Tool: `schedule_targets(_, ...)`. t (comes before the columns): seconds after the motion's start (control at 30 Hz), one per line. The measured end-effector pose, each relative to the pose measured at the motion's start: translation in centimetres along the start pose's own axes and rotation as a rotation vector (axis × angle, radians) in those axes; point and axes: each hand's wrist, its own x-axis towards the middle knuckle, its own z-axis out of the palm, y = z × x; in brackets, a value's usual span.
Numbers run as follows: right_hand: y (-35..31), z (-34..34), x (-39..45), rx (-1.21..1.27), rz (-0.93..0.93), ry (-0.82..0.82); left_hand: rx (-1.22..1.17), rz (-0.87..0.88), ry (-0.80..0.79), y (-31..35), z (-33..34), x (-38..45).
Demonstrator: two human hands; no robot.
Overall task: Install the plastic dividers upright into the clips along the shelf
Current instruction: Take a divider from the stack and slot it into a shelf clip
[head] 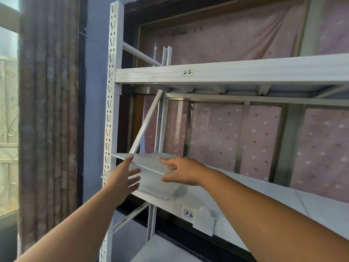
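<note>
Divider (151, 173): upright at the shelf's (283, 193) left end, between both hands.
Left hand (122, 178): fingers spread, touching its left face.
Right hand (181, 172): pinching its top edge.

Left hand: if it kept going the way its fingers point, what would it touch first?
Probably the clear plastic divider: the left hand already looks laid against its near face, fingers pointing up and right. Depth is unclear.

Carrier: white metal shelf (283, 193) of a slotted-post rack, its front rail labelled 3-2
On its left end: translucent plastic divider sheet (151, 178), upright or nearly so
On its front rail: white plastic clip (204, 220), beside the label
Above: white metal upper shelf (245, 71) labelled 2-2
</note>
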Motion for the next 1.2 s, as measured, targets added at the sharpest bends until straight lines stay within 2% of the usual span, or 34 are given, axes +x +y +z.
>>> schedule_targets(0.1, 0.7, -1.1, -2.2, 0.078, -0.025, -0.017, -0.281, -0.014, -0.284, -1.1, 2.4, -0.6)
schedule_targets(0.2, 1.9, -2.3, -4.5, 0.121, -0.052, -0.011, -0.309, 0.066, -0.546, -2.2, 5.9, -1.2)
schedule_targets(0.27, 3.3, -3.2, -6.0, 0.161, -0.05, -0.018, -0.291, 0.109, -0.664, -2.5, 8.7, -2.0)
schedule_targets(0.37, 5.4, -4.3, -7.7, 0.218, -0.008, -0.019, -0.177, 0.195, -0.732, -2.4, 13.9, -3.9)
schedule_targets(0.43, 7.0, -5.0, -9.0, 0.341, 0.003, 0.008, -0.08, 0.252, -0.745, -2.7, 18.1, -5.6)
schedule_targets(0.53, 10.0, -6.7, -11.5, 0.567, 0.057, 0.107, -0.023, 0.259, -0.802, -3.4, 23.4, -7.8)
schedule_targets(0.6, 12.5, -8.1, -13.7, 0.626, 0.087, 0.162, -0.043, 0.227, -0.837, -3.9, 26.5, -9.2)
schedule_targets(0.7, 15.7, -10.2, -17.9, 0.667, 0.143, 0.194, -0.04, 0.195, -0.841, -4.8, 31.1, -11.9)
schedule_targets(0.93, 20.5, -15.9, -31.1, 0.674, 0.289, 0.236, 0.071, 0.232, -1.03, -8.2, 42.4, -19.6)
schedule_targets(1.07, 22.1, -18.2, -38.6, 0.671, 0.331, 0.335, 0.063, 0.178, -1.161, -10.0, 47.9, -24.2)
schedule_targets(1.2, 23.0, -19.9, -45.4, 0.634, 0.387, 0.552, 0.049, 0.101, -1.257, -11.4, 53.8, -29.5)
